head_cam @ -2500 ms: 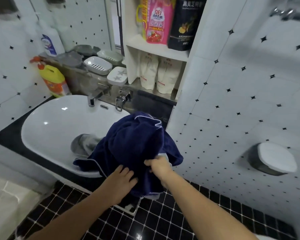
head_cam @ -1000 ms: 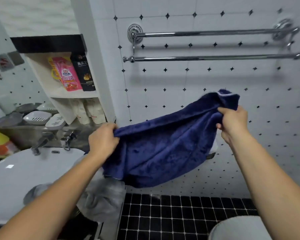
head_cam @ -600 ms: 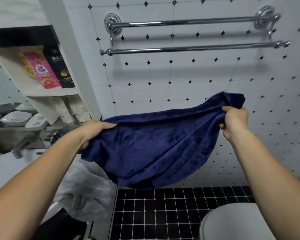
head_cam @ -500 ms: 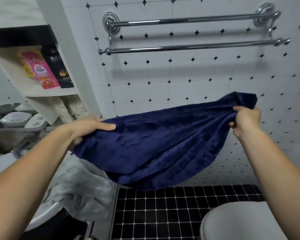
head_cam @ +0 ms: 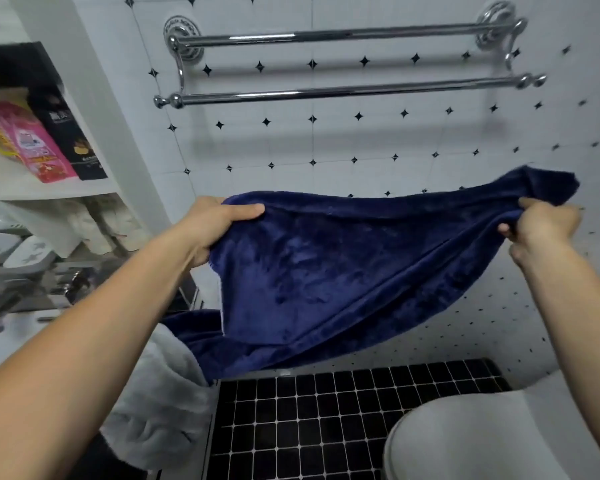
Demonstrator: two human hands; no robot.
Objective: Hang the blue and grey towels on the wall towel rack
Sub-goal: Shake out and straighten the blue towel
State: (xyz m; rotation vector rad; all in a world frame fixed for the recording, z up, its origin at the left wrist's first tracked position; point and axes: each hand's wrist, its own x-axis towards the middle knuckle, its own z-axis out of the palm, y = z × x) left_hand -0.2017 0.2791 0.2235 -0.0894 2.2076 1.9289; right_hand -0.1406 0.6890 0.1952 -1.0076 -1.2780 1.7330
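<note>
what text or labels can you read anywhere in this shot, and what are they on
Nothing can be read for certain.
Pink pouch on the shelf: printed label and characters, too blurred to read.
Black pouch beside it: pale characters near the top and a gold emblem, too blurred to read.
White pouches on the lower shelf: no legible print.
Blue towel and towel rack: no text.

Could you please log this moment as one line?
blue towel spread, both hands gripping | left hand | right hand | rack bare | grey towel below

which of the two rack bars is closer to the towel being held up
The lower, front bar of the wall rack is closer: it hangs directly above the blue towel stretched between both hands. The upper bar sits higher, nearer the wall.
</note>
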